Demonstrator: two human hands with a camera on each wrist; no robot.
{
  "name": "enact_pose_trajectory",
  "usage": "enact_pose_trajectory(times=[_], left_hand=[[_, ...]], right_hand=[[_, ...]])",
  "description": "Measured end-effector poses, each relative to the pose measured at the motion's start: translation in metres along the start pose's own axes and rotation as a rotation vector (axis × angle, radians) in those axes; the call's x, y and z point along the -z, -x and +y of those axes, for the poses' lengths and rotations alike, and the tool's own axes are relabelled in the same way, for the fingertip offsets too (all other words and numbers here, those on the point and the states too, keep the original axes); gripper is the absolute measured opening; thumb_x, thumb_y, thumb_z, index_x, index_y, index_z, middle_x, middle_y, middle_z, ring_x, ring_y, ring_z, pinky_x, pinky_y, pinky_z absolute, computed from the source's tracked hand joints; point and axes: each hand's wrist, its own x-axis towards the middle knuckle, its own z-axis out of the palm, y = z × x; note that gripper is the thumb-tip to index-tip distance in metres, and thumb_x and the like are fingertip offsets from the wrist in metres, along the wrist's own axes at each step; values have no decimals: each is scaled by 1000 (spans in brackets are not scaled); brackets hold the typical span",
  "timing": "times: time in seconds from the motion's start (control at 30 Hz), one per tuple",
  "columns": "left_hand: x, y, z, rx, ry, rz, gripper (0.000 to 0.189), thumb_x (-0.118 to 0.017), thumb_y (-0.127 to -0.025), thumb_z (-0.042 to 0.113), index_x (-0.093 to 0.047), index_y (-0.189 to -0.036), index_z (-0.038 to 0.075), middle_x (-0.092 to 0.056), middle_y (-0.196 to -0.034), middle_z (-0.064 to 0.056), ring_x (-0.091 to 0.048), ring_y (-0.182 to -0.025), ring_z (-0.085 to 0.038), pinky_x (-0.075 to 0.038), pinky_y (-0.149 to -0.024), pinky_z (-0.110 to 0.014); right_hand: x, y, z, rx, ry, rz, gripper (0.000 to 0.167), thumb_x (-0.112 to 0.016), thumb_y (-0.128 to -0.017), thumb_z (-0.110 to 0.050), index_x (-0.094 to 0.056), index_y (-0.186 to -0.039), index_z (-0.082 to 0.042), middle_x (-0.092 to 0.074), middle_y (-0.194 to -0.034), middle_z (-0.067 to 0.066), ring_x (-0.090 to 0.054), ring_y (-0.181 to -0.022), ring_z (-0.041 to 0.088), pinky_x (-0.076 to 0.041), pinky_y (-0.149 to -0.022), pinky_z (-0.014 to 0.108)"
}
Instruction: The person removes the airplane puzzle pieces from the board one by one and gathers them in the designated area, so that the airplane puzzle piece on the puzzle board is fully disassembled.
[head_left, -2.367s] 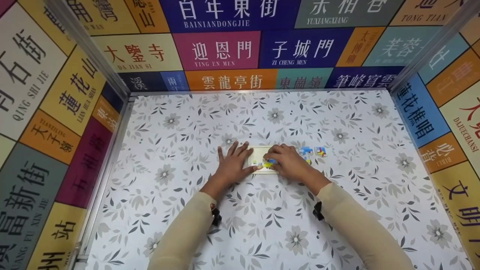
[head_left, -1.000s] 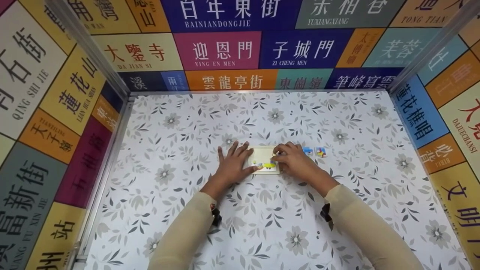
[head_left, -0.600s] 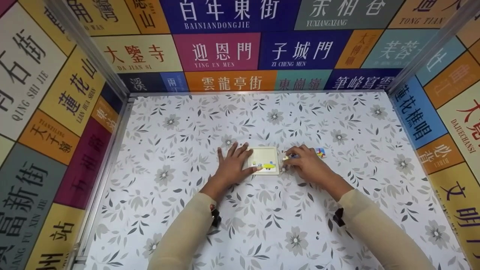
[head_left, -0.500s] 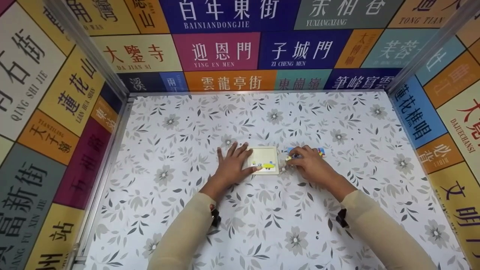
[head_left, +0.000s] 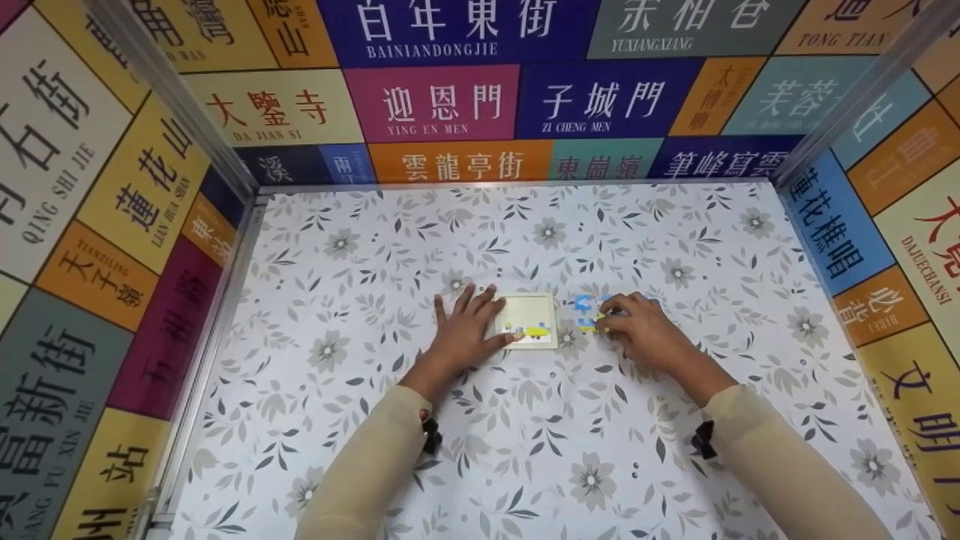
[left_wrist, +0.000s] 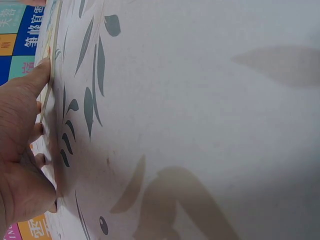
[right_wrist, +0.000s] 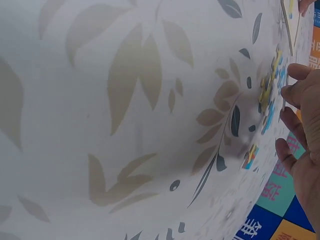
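A small pale puzzle tray [head_left: 556, 322] lies mid-table in the head view, with a yellow picture section [head_left: 537, 331] along its near edge. My left hand [head_left: 469, 326] rests on its left side with fingers spread, thumb on the near rim. In the left wrist view, the left hand [left_wrist: 20, 135] touches the tray's thin edge [left_wrist: 56, 35]. Right of the tray, my right hand [head_left: 637, 326] pinches at a partly hidden puzzle piece with yellow on it. Close by lie a blue puzzle piece [head_left: 583, 302] and a blue-and-yellow one [head_left: 586, 324].
In the right wrist view, a red, yellow and blue puzzle piece [right_wrist: 251, 157] lies apart from the others, beneath the right hand [right_wrist: 307, 120]. The flower-patterned tabletop [head_left: 420, 240] is bordered by panels of colourful signs [head_left: 442, 101] at the back and sides.
My right hand has moved from over the tray to the right, carrying a blue-and-yellow puzzle piece out and leaving it among the loose ones. The left hand has stayed put.
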Motion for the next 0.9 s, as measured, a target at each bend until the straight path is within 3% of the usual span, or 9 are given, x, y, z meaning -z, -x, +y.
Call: enact_pose_trajectory(times=[0.67, 0.9], left_hand=[[1, 0, 0, -3, -11, 2, 77, -59, -108, 63, -43, -172, 24, -28, -185, -1, -13, -175, -36, 3, -130, -84], [1, -1, -1, -9, 5, 8, 76, -59, -108, 62, -44, -171, 22, -30, -184, -2, -15, -174, -37, 2, -129, -85]], right_hand=[[9, 27, 20, -76, 17, -4, 26, -68, -103, 6, -83, -114, -13, -73, -126, 15, -64, -110, 38, -49, -86, 63], [12, 32, 23, -59, 12, 26, 26, -69, -101, 9, -83, -113, -10, -74, -123, 15, -65, -104, 39, -50, -85, 63]])
